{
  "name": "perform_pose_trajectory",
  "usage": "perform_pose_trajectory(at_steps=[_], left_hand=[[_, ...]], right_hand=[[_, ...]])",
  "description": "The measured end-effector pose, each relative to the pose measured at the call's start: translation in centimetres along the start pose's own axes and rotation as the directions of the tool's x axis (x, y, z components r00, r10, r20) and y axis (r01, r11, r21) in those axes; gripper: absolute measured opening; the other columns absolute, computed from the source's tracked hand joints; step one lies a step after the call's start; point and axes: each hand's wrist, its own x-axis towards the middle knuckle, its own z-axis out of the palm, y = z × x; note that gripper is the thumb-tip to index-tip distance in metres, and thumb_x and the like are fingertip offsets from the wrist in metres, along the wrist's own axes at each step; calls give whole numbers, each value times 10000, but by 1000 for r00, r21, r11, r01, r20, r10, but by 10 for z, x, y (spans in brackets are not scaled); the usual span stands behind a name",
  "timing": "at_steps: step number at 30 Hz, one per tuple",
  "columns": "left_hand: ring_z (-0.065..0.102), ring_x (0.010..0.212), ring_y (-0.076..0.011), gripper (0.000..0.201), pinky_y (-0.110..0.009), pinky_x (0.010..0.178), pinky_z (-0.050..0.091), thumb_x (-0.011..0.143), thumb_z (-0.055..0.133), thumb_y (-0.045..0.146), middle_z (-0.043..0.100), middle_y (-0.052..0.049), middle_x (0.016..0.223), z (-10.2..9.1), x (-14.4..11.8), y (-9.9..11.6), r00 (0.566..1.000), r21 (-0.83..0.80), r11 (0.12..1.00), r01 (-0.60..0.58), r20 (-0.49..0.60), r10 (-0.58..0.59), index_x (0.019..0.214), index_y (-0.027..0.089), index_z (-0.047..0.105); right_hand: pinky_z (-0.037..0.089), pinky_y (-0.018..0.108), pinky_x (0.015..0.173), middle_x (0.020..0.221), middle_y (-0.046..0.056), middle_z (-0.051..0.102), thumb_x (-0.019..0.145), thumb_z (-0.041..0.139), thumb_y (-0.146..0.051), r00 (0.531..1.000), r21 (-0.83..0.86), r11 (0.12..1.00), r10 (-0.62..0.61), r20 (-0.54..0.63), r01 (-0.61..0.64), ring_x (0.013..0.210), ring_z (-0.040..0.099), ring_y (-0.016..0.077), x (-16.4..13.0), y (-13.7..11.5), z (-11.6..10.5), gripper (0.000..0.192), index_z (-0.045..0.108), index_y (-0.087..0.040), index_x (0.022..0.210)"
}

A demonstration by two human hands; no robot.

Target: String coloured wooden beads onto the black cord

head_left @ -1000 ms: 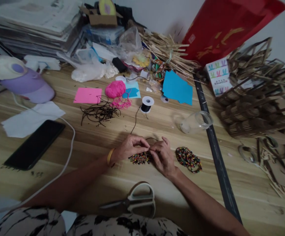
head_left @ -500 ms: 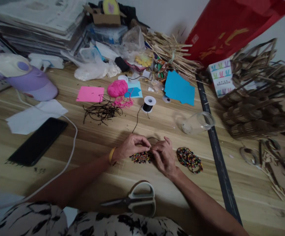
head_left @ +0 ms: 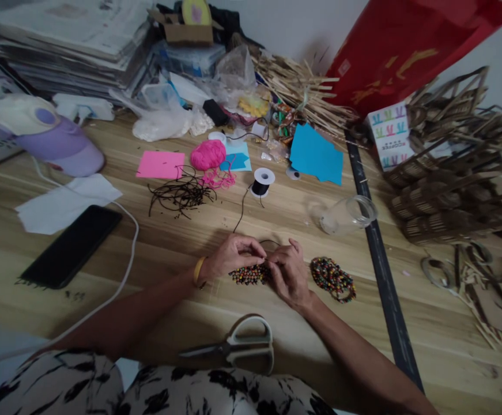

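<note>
My left hand [head_left: 233, 256] and my right hand [head_left: 289, 271] meet fingertip to fingertip over a strand of small multicoloured beads [head_left: 247, 274] lying on the wooden table [head_left: 190, 230]. Both pinch the strand and a thin black cord [head_left: 238, 213], which runs up to a white spool [head_left: 262, 181]. A yellow band circles my left wrist. A second pile of beaded strands [head_left: 332, 279] lies just right of my right hand. What exactly sits between the fingertips is hidden.
Scissors [head_left: 240, 346] lie near the table's front edge. A black phone [head_left: 71, 246] with a white cable lies at left, loose black cords [head_left: 179, 195], pink yarn [head_left: 208, 154] and coloured paper farther back. A tipped clear jar [head_left: 348, 214] and wooden lattice pieces [head_left: 453, 173] sit at right.
Both hands stay together on the bead strand with only slight finger motion. The view has drifted a little to the left and down.
</note>
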Motion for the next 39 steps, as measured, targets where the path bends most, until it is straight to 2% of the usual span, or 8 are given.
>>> perform_pose_trajectory(at_steps=[39], left_hand=[[623,739,-122,136,-248,746,494,691,724,196,687,-42,778,2,-1,3,999,5,1000,22,-24,-22,773,107,662]], right_hand=[[297,472,1045,790,5,597,884,472,-149,1000,9,1000,17,8,-17,780,566,161,0,-2,-2,87,524,-215,906]])
